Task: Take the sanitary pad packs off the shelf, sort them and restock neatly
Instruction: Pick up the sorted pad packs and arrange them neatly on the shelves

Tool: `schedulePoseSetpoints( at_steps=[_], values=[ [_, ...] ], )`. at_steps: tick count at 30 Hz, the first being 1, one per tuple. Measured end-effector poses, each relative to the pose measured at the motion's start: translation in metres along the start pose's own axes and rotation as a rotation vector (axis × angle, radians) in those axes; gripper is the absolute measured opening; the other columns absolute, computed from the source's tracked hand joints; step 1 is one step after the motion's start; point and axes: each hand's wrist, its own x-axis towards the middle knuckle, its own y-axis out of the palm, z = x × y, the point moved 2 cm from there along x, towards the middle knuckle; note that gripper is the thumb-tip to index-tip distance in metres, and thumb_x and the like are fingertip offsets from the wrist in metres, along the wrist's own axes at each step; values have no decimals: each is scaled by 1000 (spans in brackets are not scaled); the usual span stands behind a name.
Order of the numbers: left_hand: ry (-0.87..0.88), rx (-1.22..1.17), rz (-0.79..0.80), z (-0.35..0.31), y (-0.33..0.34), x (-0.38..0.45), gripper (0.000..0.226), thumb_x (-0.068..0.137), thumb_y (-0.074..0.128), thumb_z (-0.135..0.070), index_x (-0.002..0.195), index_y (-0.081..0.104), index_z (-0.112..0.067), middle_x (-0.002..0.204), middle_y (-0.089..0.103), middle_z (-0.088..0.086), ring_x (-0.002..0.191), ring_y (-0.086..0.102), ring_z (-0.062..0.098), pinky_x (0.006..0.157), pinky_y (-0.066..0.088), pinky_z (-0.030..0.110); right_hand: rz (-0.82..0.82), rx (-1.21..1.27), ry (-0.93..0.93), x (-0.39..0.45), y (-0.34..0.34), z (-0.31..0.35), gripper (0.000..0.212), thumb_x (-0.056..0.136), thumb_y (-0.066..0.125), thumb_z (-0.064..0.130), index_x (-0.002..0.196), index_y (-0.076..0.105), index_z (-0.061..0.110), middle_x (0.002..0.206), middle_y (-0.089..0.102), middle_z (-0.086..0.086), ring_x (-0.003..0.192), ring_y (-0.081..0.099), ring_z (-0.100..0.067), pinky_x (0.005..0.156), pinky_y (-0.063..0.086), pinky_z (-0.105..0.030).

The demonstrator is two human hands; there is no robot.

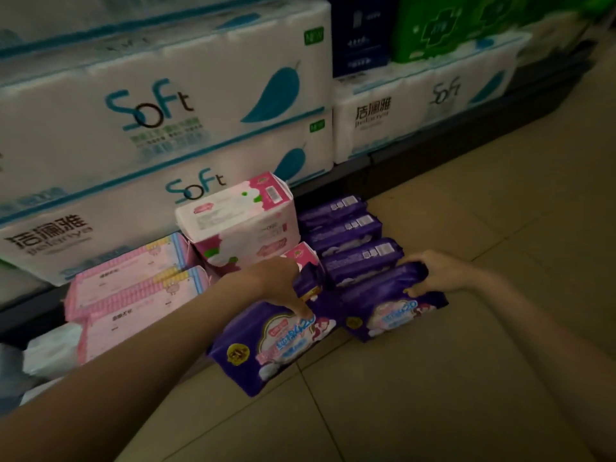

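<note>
Purple pad packs sit on the tiled floor in front of the bottom shelf. The right hand grips the far end of one purple pack, fingers curled over its top edge and thumb against its side; this pack lies flat with its printed face up. Just beside it on the left lies a second purple pack, also face up, and the left hand reaches down to it with a finger touching its top, the other fingers curled; whether they hold anything I cannot tell. Behind the right hand, three more purple packs stand in a row on edge, touching one another, running back toward the shelf. Left of that row a white and pink pack rests tilted on top of another pack of the same kind. Further left are two pale pink striped packs stacked flat, with a white pack near them. On the shelf above stand big white tissue bundles printed "Soft", and at the upper right a dark blue pack beside a green one.
</note>
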Motion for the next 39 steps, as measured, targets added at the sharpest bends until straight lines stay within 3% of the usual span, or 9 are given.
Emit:
schedulePoseSetpoints(
  at_steps=[5,10,13,15,17,21,28,32,39],
  values=[
    [-11,11,-86,-3,18,18,55,74,72,-51,102,59,-6,93,64,4,85,59,20,75,48,32,-371,-349,44,37,44,-25,60,85,65,17,139,38,17,144,33,-8,132,29,-28,111,27,-41],
    [30,36,-138,-27,40,36,59,74,70,-54,108,59,-7,102,64,6,92,60,21,78,50,33,-422,-589,140,39,57,-34,62,91,57,27,144,27,20,145,28,-9,132,27,-28,107,25,-39],
    [92,68,-140,-54,46,46,56,75,69,-54,107,58,-9,101,63,5,90,59,20,76,50,34,-443,-133,42,27,36,-26,51,88,64,26,134,44,17,135,39,-10,124,38,-27,100,36,-35],
    [135,72,-147,-74,47,52,54,76,69,-53,106,55,-11,95,59,4,83,55,17,71,48,31,-222,343,-22,12,22,-12,46,83,68,32,125,51,23,126,48,0,115,47,-18,88,44,-28],
    [173,41,-178,-91,46,58,51,77,69,-52,105,55,-11,90,55,2,80,53,16,71,46,29,80,433,-25,-2,16,0,58,71,72,39,125,49,33,125,50,9,116,46,-9,93,42,-28],
    [242,-52,-308,-104,46,70,54,79,69,-45,117,55,-10,109,59,7,100,57,22,86,45,31,83,135,-73,-2,24,-8,74,65,84,24,128,46,24,128,49,5,121,46,-14,101,44,-37],
    [125,-16,-189,-59,77,72,65,81,68,-38,136,41,-16,133,44,8,118,46,24,101,41,38,-128,54,-128,1,26,-44,45,67,83,8,100,52,14,103,57,1,98,56,-17,81,47,-27],
    [110,-19,-211,-42,109,65,67,82,67,-36,139,36,-19,142,36,7,126,42,23,105,38,38,-264,-439,57,-6,28,-61,52,78,71,19,123,44,15,118,45,-8,113,47,-26,87,45,-33],
    [195,22,-373,-43,88,59,47,91,55,-27,134,40,-17,133,44,5,116,50,20,95,42,30,-285,-633,128,-7,39,-50,68,79,71,32,133,34,16,126,39,-9,114,44,-26,89,44,-33]
  ],
)
